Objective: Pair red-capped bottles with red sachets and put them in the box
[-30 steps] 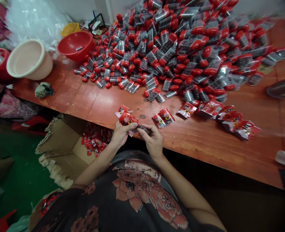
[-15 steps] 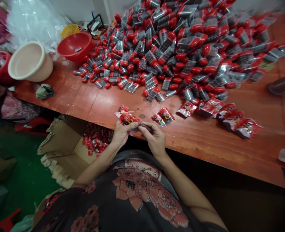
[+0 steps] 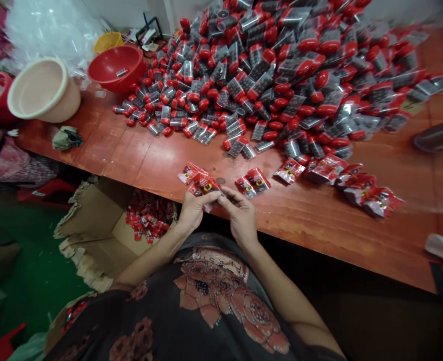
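Observation:
My left hand (image 3: 192,210) is closed on a shiny red printed packet (image 3: 207,186), thumb on top, just over the table's front edge. My right hand (image 3: 243,216) pinches the near right end of the same packet, its thumb and fingers meeting the left thumb. What lies between the fingertips there is mostly hidden. Touching or just behind the held packet is another red packet (image 3: 187,173) on the table. To the right of my hands, a pair of red packets (image 3: 253,182) lies flat.
A big heap of clear tubes with red caps (image 3: 244,85) covers the back of the table (image 3: 131,165). More red packets (image 3: 372,188) lie at the right. Bowls, one red (image 3: 112,75) and one cream (image 3: 63,105), stand left. Below is a cardboard box (image 3: 93,210) with red packets.
The dark piece that showed between my right fingers at the packet's end is now hidden. My right fingers have closed in on the packet beside my left thumb. The view has shifted slightly.

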The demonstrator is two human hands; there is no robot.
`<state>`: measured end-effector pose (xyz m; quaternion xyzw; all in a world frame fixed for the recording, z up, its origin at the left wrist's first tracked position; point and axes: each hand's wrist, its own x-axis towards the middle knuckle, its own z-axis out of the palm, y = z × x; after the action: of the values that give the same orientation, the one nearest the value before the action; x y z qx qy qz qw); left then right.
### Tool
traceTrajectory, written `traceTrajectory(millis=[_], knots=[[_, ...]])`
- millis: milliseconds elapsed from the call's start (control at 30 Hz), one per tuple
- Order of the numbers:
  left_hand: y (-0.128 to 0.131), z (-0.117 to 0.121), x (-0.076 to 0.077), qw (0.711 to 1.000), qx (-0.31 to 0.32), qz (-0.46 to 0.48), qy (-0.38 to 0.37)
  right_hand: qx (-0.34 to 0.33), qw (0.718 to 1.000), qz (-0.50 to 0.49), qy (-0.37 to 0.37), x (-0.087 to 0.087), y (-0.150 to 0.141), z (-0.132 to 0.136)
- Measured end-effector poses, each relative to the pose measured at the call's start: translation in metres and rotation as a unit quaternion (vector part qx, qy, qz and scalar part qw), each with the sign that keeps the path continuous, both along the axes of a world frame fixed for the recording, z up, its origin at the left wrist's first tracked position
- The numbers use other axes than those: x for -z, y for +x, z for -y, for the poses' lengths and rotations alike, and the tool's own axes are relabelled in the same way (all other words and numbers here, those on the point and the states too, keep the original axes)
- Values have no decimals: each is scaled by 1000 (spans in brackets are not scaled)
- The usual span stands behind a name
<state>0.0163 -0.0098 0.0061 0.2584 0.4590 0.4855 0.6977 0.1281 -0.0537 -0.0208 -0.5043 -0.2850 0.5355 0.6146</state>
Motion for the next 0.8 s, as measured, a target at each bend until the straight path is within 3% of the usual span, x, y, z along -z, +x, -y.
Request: traceTrajectory(millis=[100, 267, 367, 667, 800], knots=[[3, 2, 2, 1000, 7, 8, -8, 24, 999, -24, -9, 0, -3, -2], [-2, -8, -1, 1000, -12, 27, -6, -34, 999, 22, -13, 4, 14, -5], [-2, -9, 0, 1000, 16, 23, -11, -41, 997, 63, -7, 9, 23, -6], [10, -6, 18, 988, 93, 75, -93, 38, 995, 68, -66, 17, 30, -4], [6, -12, 19, 984, 77, 59, -151, 88, 986, 123, -76, 19, 54, -4]])
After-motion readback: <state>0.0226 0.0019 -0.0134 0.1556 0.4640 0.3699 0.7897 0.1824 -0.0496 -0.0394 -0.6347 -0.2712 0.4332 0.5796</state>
